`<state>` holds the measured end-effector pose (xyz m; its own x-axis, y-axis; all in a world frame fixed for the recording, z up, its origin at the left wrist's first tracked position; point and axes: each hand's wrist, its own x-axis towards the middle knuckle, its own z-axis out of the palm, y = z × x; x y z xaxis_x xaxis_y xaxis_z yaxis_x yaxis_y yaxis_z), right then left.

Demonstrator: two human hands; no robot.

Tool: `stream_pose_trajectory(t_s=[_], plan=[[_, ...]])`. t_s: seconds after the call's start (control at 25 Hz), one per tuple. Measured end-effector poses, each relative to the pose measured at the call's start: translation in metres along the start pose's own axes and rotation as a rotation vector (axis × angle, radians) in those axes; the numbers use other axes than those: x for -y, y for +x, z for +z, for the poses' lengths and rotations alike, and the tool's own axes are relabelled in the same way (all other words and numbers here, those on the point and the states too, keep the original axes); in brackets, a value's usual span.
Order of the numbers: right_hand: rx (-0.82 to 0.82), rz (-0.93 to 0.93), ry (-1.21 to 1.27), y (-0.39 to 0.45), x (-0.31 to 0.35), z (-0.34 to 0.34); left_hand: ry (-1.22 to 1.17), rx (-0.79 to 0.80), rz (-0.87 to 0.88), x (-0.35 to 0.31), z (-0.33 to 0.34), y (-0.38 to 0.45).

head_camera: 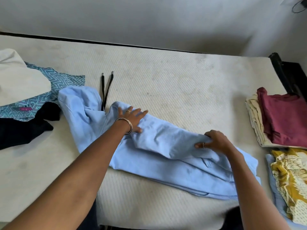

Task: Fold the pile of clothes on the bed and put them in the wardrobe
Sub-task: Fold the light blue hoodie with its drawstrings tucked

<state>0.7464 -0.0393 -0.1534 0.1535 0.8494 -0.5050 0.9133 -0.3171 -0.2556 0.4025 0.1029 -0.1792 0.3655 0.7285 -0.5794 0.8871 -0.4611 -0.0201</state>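
No writing can be read; a small magenta tag (pixel 25 108) on the zigzag-print blue garment (pixel 54 83) at left is too blurred. The light blue garment (pixel 149 146) lies crumpled across the middle of the bed (pixel 166 77), partly folded over itself, with two black drawstrings (pixel 106 88) trailing toward the upper left. The left hand (pixel 131 120), fingers straight, presses flat on it; the right hand (pixel 216 141) pinches a fold in a closed grip. At left lie a white cloth (pixel 20 80) and a dark garment (pixel 21 130). At right sit folded piles: maroon (pixel 284 120) over cream (pixel 254 117), and yellow-patterned (pixel 290 178) below.
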Motion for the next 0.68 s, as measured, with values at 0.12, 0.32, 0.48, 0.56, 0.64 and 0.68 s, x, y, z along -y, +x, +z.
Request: stream_pose_trajectory(t_s=[0.12, 0.32, 0.48, 0.56, 0.64, 0.68], plan=[[-0.086, -0.202, 0.187, -0.009, -0.007, -0.017, 0.033, 0.036, -0.025, 0.005, 0.018, -0.005], [0.140, -0.303, 0.528, -0.031, 0.001, -0.036, 0.160, -0.183, 0.028, 0.028, -0.014, -0.008], [0.414, -0.221, 0.742, -0.037, 0.010, -0.039, 0.155, -0.138, 0.219, 0.067, -0.040, -0.010], [0.534, -0.139, 0.802, -0.040, 0.011, -0.038, -0.078, -0.048, 0.242, 0.080, -0.041, -0.015], [0.561, -0.066, 0.882, -0.041, 0.009, -0.039, -0.092, -0.044, 0.200, 0.089, -0.042, -0.018], [0.528, -0.018, 0.871, -0.037, 0.008, -0.040, -0.035, -0.054, 0.138, 0.091, -0.041, -0.018]])
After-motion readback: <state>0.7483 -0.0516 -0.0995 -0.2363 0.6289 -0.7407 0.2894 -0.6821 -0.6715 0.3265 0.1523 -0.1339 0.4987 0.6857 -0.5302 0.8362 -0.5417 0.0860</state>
